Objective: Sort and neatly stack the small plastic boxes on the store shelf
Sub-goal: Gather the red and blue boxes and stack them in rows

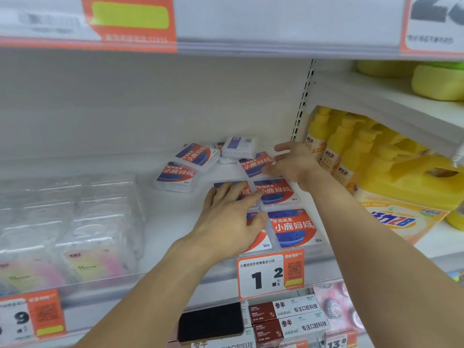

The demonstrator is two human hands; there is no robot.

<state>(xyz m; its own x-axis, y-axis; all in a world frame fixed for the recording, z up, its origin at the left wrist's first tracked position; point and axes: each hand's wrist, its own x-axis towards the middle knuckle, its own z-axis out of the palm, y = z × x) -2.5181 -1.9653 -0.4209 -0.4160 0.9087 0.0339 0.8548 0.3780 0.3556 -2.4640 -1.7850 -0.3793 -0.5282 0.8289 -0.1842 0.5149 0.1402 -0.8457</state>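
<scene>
From the head camera we see a white store shelf (175,217) carrying small plastic boxes with red and blue labels. Near the front edge of the shelf, toward its right end, the boxes lie flat in two rows: the front right box (295,228) is fully visible just behind the price tag (270,273), and another flat box (276,192) lies directly behind it. The left hand (231,217) rests with straight, spread fingers on the left row, covering most of two boxes there. Toward the back of the shelf more boxes lie in disorder: two tilted boxes (179,175) overlap each other, and a white box (238,146) lies on top of the heap. The right hand (295,163) has its fingers open and relaxed (it grasps nothing) over a box (253,164) at the back right. Yellow bottles (336,151) stand beyond the right end of the shelf.
</scene>
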